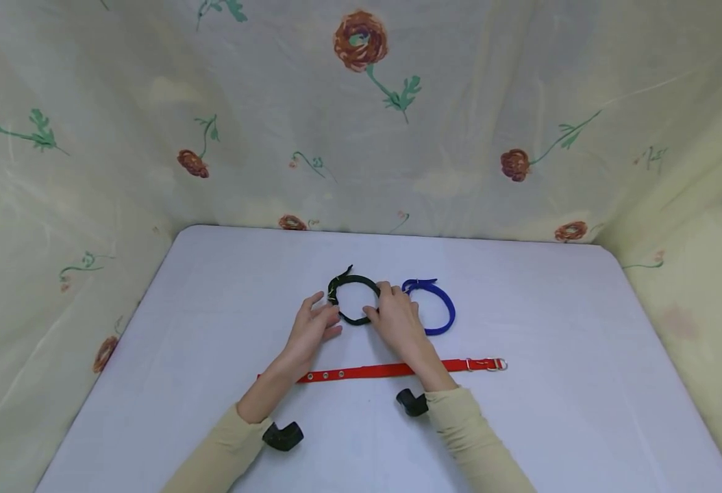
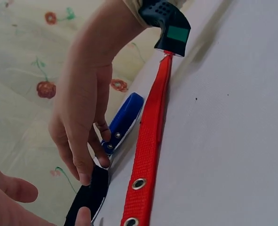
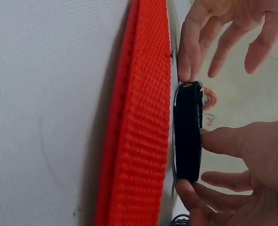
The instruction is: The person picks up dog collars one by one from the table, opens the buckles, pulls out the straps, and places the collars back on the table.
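A black collar, buckled into a ring, lies on the white table between both hands. At its right side is my right hand, pinching the band between thumb and fingers. My left hand is at the ring's left, near the buckle, with loosely spread fingers; in the right wrist view its fingertips meet the top of the black band. A blue collar, also closed into a ring, sits just right of the right hand. Nearer the body, a red collar with metal eyelets is stretched out flat, partly under both forearms.
The white table has rounded far corners. Flower-printed cloth hangs behind it and at both sides. A black wrist mount is by the left sleeve, and another black mount is by the right.
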Tool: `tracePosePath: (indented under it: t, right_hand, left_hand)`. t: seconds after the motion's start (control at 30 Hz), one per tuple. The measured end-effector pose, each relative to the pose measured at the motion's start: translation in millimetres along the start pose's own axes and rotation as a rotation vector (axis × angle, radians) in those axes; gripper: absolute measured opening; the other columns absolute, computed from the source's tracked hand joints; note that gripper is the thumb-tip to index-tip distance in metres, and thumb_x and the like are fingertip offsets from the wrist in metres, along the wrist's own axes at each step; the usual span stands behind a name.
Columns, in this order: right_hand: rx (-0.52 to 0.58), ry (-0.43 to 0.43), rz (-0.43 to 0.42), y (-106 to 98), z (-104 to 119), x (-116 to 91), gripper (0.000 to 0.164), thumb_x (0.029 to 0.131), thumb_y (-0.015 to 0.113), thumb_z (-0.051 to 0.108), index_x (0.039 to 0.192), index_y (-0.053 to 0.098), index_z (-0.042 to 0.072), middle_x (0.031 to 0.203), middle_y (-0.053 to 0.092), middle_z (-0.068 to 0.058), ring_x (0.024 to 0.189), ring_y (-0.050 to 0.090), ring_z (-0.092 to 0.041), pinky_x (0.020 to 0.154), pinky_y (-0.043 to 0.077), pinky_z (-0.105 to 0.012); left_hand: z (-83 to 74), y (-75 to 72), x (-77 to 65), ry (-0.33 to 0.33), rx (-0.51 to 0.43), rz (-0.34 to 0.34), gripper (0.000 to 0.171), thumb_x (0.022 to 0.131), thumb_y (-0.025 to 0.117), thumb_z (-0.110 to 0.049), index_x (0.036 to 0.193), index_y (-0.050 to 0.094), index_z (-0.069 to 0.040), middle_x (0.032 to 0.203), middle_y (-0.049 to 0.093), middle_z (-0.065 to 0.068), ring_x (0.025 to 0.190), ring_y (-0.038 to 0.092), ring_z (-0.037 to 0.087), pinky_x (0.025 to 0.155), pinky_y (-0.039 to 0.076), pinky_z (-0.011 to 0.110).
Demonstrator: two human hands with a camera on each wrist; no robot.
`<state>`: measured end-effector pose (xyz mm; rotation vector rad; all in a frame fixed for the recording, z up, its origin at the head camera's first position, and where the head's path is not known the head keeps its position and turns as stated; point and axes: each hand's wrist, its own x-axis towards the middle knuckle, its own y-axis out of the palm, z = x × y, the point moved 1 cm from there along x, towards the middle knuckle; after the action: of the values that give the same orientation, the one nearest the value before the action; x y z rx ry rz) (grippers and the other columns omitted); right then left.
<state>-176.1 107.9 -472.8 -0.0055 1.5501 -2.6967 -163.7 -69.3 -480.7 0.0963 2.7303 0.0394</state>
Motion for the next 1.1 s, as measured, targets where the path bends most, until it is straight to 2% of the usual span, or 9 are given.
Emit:
tracePosePath:
  t: [0.17, 0.27, 0.43, 0.57, 0.67, 0.77, 0.9, 1.1]
  right_hand:
    - [0.012, 0.003, 0.001, 0, 1, -1, 0.059, 0.103, 0.075, 0.027, 0.148, 0.055, -0.005, 0.132, 0.068, -0.03, 0.117, 0.071, -0.044, 0.102, 0.054, -0.063]
    - [0.025, -0.004, -0.002, -2, 3, -4, 0.06, 0.101, 0.077, 0.024, 0.15, 0.054, -0.003, 0.134, 0.067, -0.029, 0.113, 0.071, -0.041, 0.101, 0.055, -0.061]
    - [0.047, -0.062, -0.059, -10, 7, -12, 0.068, 0.095, 0.084, 0.017, 0.152, 0.05, 0.0, 0.135, 0.063, -0.028, 0.105, 0.07, -0.04, 0.094, 0.056, -0.056]
    - [0.075, -0.096, -0.094, -18, 7, -20, 0.077, 0.089, 0.088, 0.01, 0.155, 0.049, 0.002, 0.134, 0.061, -0.026, 0.101, 0.07, -0.039, 0.093, 0.057, -0.054]
    - [0.1, -0.097, -0.097, -23, 4, -27, 0.072, 0.087, 0.09, 0.007, 0.15, 0.056, 0.004, 0.132, 0.061, -0.023, 0.094, 0.069, -0.034, 0.088, 0.059, -0.049]
    - [0.12, -0.095, -0.089, -26, 2, -33, 0.06, 0.088, 0.088, 0.007, 0.142, 0.063, 0.004, 0.129, 0.062, -0.021, 0.088, 0.068, -0.029, 0.082, 0.06, -0.043]
    - [0.144, -0.102, -0.079, -29, 1, -43, 0.046, 0.093, 0.085, 0.01, 0.136, 0.067, 0.004, 0.123, 0.063, -0.018, 0.089, 0.073, -0.026, 0.08, 0.063, -0.039]
    - [0.131, -0.141, -0.064, -36, 5, -60, 0.032, 0.097, 0.081, 0.013, 0.127, 0.072, 0.006, 0.117, 0.066, -0.014, 0.092, 0.078, -0.024, 0.078, 0.063, -0.037]
  left_hand:
    - [-1.1, 3.2, -1.4, -0.015, -0.016, -0.01, 0.073, 0.109, 0.06, -0.022, 0.17, 0.022, -0.009, 0.168, 0.042, 0.024, 0.14, 0.061, 0.037, 0.117, 0.054, 0.045]
    - [-2.8, 4.2, -2.9, -0.016, -0.069, -0.02, 0.074, 0.109, 0.059, -0.018, 0.169, 0.02, -0.004, 0.166, 0.044, 0.026, 0.137, 0.062, 0.037, 0.117, 0.054, 0.045]
    - [-4.7, 3.4, -6.8, -0.027, -0.144, -0.031, 0.073, 0.107, 0.059, -0.013, 0.169, 0.02, -0.001, 0.16, 0.047, 0.026, 0.126, 0.063, 0.033, 0.117, 0.054, 0.044]
    - [-5.3, 4.0, -12.4, -0.024, -0.157, -0.017, 0.073, 0.107, 0.059, -0.011, 0.169, 0.021, -0.002, 0.149, 0.05, 0.025, 0.114, 0.065, 0.027, 0.116, 0.054, 0.045]
    - [-3.8, 3.6, -17.8, -0.007, -0.112, 0.004, 0.07, 0.107, 0.058, -0.01, 0.169, 0.025, -0.006, 0.139, 0.053, 0.023, 0.11, 0.068, 0.025, 0.116, 0.055, 0.045]
    - [-2.8, 1.3, -25.2, 0.015, -0.011, 0.027, 0.065, 0.108, 0.057, -0.014, 0.168, 0.032, -0.01, 0.137, 0.056, 0.022, 0.113, 0.073, 0.028, 0.116, 0.054, 0.046]
    - [-1.9, -5.0, -38.8, 0.059, 0.12, 0.05, 0.054, 0.11, 0.057, -0.022, 0.161, 0.043, -0.014, 0.139, 0.057, 0.021, 0.119, 0.076, 0.034, 0.119, 0.052, 0.051]
    - [6.5, -16.8, -60.5, 0.155, 0.231, 0.071, 0.036, 0.111, 0.061, -0.026, 0.145, 0.057, -0.018, 0.14, 0.06, 0.02, 0.114, 0.079, 0.035, 0.117, 0.053, 0.055]
